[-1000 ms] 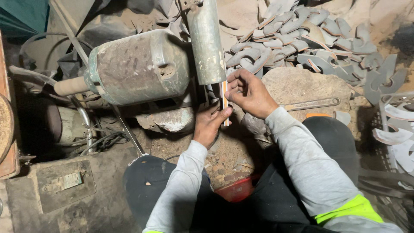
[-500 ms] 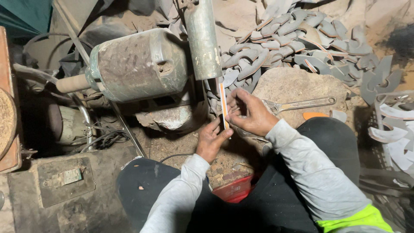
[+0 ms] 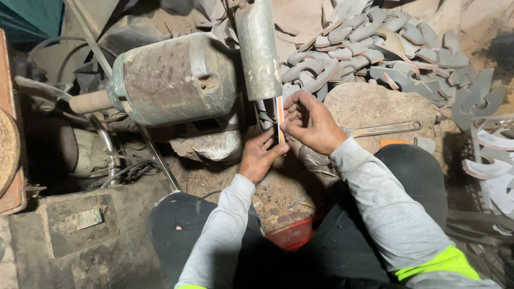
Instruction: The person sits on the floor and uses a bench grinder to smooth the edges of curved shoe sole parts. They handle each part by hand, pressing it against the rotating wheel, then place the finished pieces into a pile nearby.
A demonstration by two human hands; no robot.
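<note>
Both my hands hold one thin metal blade (image 3: pixel 279 119), its edge glowing orange, upright against the grinding wheel (image 3: pixel 258 48) of a worn green bench grinder (image 3: pixel 171 80). My left hand (image 3: pixel 259 156) grips the blade's lower end from below. My right hand (image 3: pixel 309 123) pinches its upper part from the right. Most of the blade is hidden by my fingers.
A heap of curved grey metal blades (image 3: pixel 369 48) lies behind the grinder. A flat wrench (image 3: pixel 383 129) rests on a round stone (image 3: pixel 375 107) to the right. More pale blades (image 3: pixel 492 160) sit at the right edge. A red container (image 3: pixel 292 233) stands between my knees.
The view has shifted slightly. Both hands stay on the blade at the wheel, and the glowing edge has slid a little lower against it.
</note>
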